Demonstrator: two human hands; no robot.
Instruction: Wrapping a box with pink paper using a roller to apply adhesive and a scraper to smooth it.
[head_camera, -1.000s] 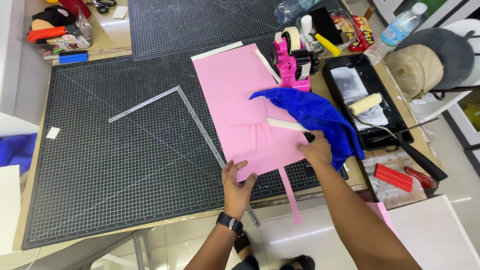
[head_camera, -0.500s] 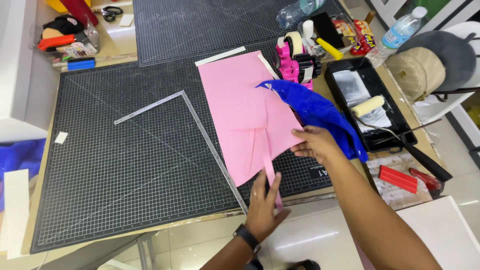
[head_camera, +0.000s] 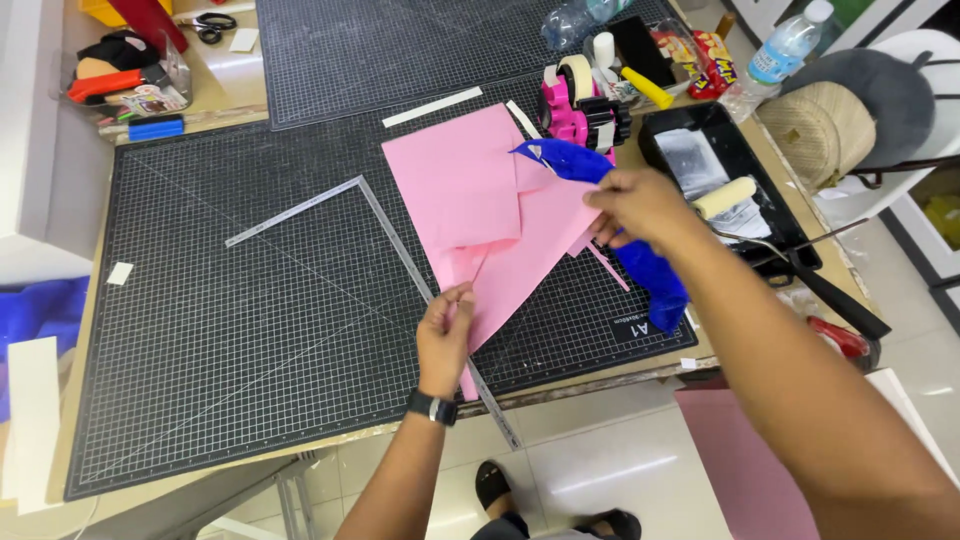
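The pink paper sheet (head_camera: 470, 200) lies on the cutting mat (head_camera: 250, 330), its long axis slanting toward the left hand (head_camera: 445, 335), whose grip pinches its near corner. The right hand (head_camera: 645, 205) pinches the far edge beside blue cloth (head_camera: 650, 270).

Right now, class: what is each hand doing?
Left hand: closed, pinching the pink paper's lower edge.
Right hand: closed on the paper's right edge and the blue cloth.
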